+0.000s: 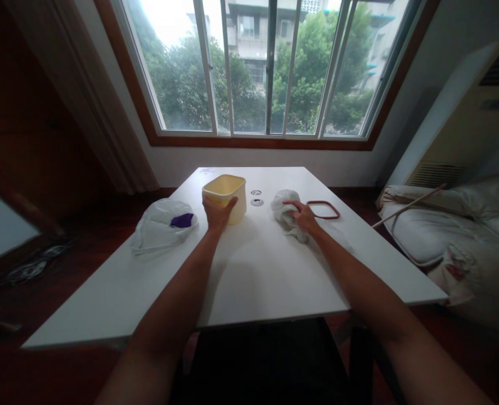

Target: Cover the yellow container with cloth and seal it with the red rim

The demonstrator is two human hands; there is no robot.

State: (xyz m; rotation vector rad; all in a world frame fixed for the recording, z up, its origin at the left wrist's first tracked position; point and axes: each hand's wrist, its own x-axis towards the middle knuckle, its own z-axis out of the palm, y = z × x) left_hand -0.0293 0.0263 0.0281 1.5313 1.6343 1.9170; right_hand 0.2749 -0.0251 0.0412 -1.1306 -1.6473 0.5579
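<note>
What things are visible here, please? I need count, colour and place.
Table: 1, white, centre
Container: 1, yellow, table, left of centre
Left bag: 1, whitish, table's left
Purple item: 1, purple, at left bag
Right bag: 1, whitish, table's right
Squarish ring: 1, red, beside right bag
Discs: 2, greyish, right of container
Window: 1, brown-framed, far wall
Trees: several, green, outside
Building: 1+, grey, outside
Curtain: 1, brownish, left
Appliance: 1, cream, right
Bundles: unclear, whitish, right
Stick: 1, tan, by bundles
Floor: 1, dark red, below
Floor items: unclear, grey, left
Left grip: 1, bare, on container
Right grip: 1, bare, on right bag
Arms: 2, bare, foreground
</note>
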